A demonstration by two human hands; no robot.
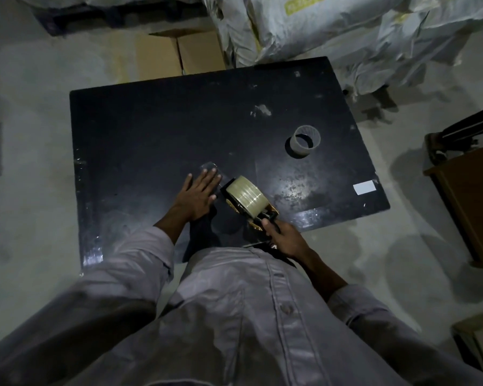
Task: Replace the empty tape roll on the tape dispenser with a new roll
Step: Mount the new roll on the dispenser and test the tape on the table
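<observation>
Now, new roll (244, 192) on dispenser (267, 216).

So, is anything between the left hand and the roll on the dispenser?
Nothing visible. The left hand lies flat on the table right beside the tape roll, which sits on the dispenser the right hand grips.

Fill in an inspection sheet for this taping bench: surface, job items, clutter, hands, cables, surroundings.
Surface: black table, scuffed and smeared.
Job's things: new roll sits in the tape dispenser; empty core stands apart, far right.
Clutter: white label near the right edge.
Hands: left hand flat on the table; right hand grips the dispenser's handle.
Cables: nothing seen.
Surroundings: cardboard box, sacks, wooden cabinet around the table.
</observation>
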